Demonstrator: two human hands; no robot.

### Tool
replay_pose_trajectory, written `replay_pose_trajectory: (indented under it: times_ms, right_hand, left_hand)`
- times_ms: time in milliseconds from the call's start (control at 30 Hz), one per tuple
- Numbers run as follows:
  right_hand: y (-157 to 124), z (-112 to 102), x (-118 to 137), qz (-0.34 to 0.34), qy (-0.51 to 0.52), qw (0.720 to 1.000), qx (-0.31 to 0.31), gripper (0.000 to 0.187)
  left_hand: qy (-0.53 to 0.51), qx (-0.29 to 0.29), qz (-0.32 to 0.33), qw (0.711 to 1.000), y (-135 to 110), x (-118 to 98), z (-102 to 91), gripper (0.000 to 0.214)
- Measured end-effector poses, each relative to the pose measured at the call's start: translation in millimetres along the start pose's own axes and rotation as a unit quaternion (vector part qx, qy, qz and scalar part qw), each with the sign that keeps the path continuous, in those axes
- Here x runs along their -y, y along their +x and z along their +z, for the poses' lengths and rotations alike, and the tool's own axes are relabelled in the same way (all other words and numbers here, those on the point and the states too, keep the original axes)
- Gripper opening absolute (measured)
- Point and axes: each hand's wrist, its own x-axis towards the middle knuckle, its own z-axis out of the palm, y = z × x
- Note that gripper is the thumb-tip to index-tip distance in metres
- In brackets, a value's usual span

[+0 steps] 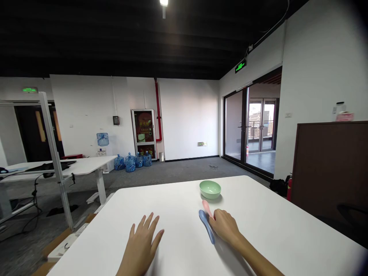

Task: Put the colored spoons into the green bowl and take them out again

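My left hand (142,239) lies flat on the white table (267,218), fingers spread, holding nothing. My right hand (225,226) is curled over the end of a pink plastic spoon (207,207), which sticks out past the fingertips toward a pale green bowl (210,189). The bowl stands a short way beyond that spoon, and its inside is hidden from this angle. A blue plastic spoon (207,226) lies on the table against the inner side of my right hand, its lower part running along the palm edge.
A brown cabinet (330,168) stands to the right, beyond the table's edge. A white desk (57,168) with an aluminium frame (54,153) is on the left. Several blue water jugs (130,162) sit on the carpet by the far wall.
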Motion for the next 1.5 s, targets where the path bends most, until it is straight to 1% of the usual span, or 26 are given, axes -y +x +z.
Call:
replay_pose_trajectory:
  times_ms: [133,267,333,400,533,700,833,1033,1167,1200,1400,1500]
  right_hand:
    - [-6,7,-2,0.008,0.0,1.0,0.008,0.034]
    - [-9,17,-4,0.017,0.014,1.0,0.004,0.052]
    - [-10,20,-5,0.021,0.018,1.0,0.004,0.058]
    - [-10,20,-6,0.028,0.018,0.999,0.011,0.057]
    - [-10,21,-8,0.037,0.018,0.999,0.032,0.05]
    - [-11,22,-8,0.04,0.011,0.998,0.037,0.049]
    - [-13,20,-6,0.043,0.005,0.998,0.044,0.043]
    - [-15,20,-6,0.043,-0.013,0.998,0.04,0.053]
    - [-16,20,-6,0.032,-0.023,0.998,0.04,0.043]
    - [-16,20,-6,0.033,-0.026,0.998,0.041,0.043]
    - [-17,15,-7,0.031,-0.031,0.999,0.029,0.051]
    - [-16,11,-4,0.018,-0.034,0.999,0.007,0.059]
  left_hand:
    - [0.001,0.006,-0.001,1.0,2,0,-0.5,0.055]
    - [0.004,0.011,-0.002,1.0,2,-1,-2.5,0.056]
    - [0.006,0.012,-0.001,1.0,1,-1,-2.9,0.056]
    - [0.004,0.008,0.0,1.0,1,-1,-3.0,0.056]
    - [0.004,0.004,0.001,1.0,0,-1,-3.1,0.055]
    - [-0.004,-0.012,0.004,1.0,0,0,-1.6,0.054]
    - [-0.006,-0.013,0.005,1.0,1,3,1.5,0.054]
    - [-0.005,-0.009,0.003,1.0,2,2,0.3,0.055]
    - [0.0,0.003,0.0,1.0,1,0,-4.4,0.056]
    - [-0.001,0.004,0.0,1.0,0,0,-5.1,0.056]
    - [-0.008,0.0,-0.001,1.0,0,0,-4.9,0.055]
    - [-0.004,0.004,0.0,1.0,0,0,-3.5,0.056]
